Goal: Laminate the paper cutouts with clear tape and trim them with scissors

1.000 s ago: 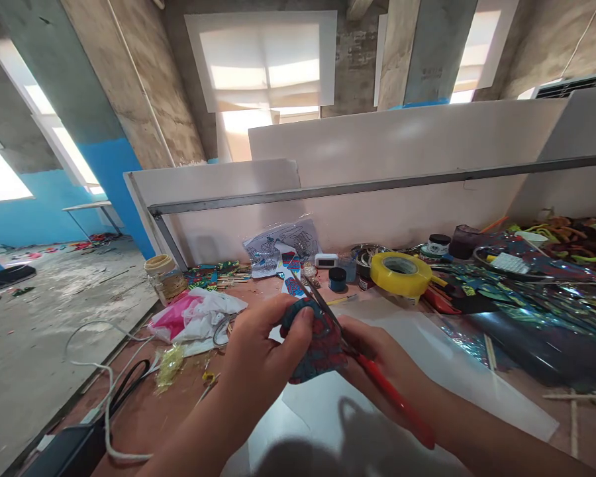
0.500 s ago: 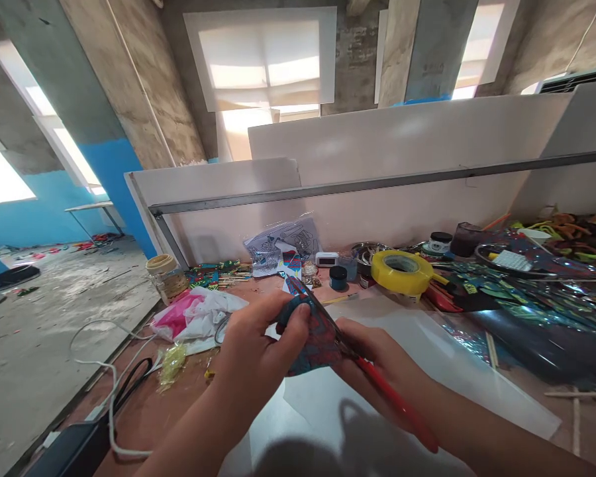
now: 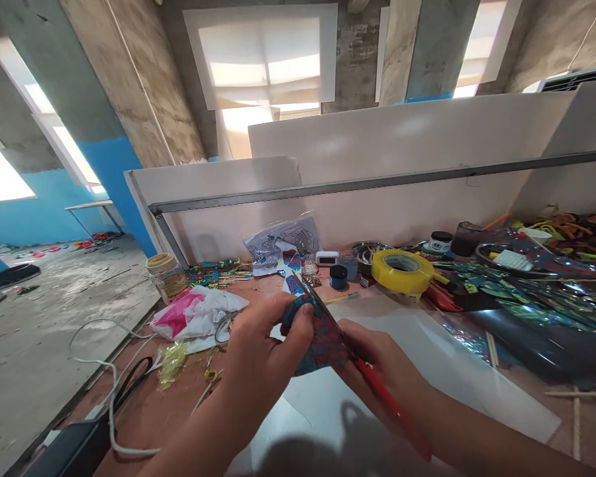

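Head view, the only one. Lower middle of the frame: left hand [image 3: 273, 338] closed, pinching a blue-and-red patterned piece [image 3: 322, 351] between thumb and fingers. Right hand [image 3: 385, 358] gripping red-handled scissors [image 3: 372, 381], blades pointing up and left along the piece's right edge, tips looking slightly parted.

Progress, my call from over here: trimming under way, not finished. The piece is in one part in the left hand, with the blades at its edge. How much edge is cut and how much is left, can't say. Similar-coloured cut-outs [image 3: 289, 257] lie just beyond the blade tips, centre of frame, in front of a printed sheet [image 3: 263, 255]; they look like already-cut work, though that's a guess. No loose offcuts made out on the white sheet [image 3: 457, 371] under the hands.

Hidden or unclear: left thumb and fingers cover the piece's upper left, so its full outline doesn't show. Where the blades meet the edge is dark and hard to read. Right fingers hide part of the handle; finger loops not clear. Both forearms run off the bottom. Pile of shiny strips [image 3: 506, 291] at right: too jumbled to sort.
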The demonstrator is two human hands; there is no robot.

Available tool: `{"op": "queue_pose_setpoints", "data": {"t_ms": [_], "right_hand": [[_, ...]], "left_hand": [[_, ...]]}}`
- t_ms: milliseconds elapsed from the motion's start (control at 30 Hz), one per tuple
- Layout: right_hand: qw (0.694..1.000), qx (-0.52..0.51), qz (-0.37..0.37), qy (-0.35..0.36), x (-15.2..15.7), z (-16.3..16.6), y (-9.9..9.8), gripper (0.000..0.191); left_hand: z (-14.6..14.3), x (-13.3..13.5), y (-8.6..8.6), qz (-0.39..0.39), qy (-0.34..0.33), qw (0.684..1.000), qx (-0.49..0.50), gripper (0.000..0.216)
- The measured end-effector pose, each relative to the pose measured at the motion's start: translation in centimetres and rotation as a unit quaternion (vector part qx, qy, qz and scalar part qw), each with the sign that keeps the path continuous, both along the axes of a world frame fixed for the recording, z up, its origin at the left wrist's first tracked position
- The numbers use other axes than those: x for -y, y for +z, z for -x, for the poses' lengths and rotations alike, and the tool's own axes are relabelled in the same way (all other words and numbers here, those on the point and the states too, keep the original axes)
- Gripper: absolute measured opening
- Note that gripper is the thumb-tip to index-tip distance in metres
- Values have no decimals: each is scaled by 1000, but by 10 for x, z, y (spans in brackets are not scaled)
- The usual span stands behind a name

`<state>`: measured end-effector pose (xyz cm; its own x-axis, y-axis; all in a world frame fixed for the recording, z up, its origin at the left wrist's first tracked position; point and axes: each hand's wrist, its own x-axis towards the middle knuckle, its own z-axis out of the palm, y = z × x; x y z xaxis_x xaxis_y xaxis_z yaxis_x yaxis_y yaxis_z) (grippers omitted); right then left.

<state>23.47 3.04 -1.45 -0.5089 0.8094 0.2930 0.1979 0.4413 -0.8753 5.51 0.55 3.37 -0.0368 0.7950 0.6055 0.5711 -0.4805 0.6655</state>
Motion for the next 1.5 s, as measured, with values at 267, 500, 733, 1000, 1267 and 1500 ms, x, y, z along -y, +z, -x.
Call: {"op": "queue_pose_setpoints", "data": {"t_ms": [267,500,733,1000,1267,1500], "right_hand": [[1000,9,4,-1,2,-2,6,23],[997,-38,61,26,0,1,7,15],[996,-37,75,29,6,3,17,22],[992,-22,103,68,3,-2,24,15],[998,-1,58,37,6,0,17,18],[997,-23,64,25,7,1,16,15]], "left_hand": [[1,0,2,0,-24,1000,16,31],[2,2,5,12,-16,998,51,33],[4,5,6,-24,22,999,6,31],[7,0,5,16,-8,1000,20,33],[4,1,7,2,0,1000,1,33],[5,0,4,1,-21,1000,3,34]]}}
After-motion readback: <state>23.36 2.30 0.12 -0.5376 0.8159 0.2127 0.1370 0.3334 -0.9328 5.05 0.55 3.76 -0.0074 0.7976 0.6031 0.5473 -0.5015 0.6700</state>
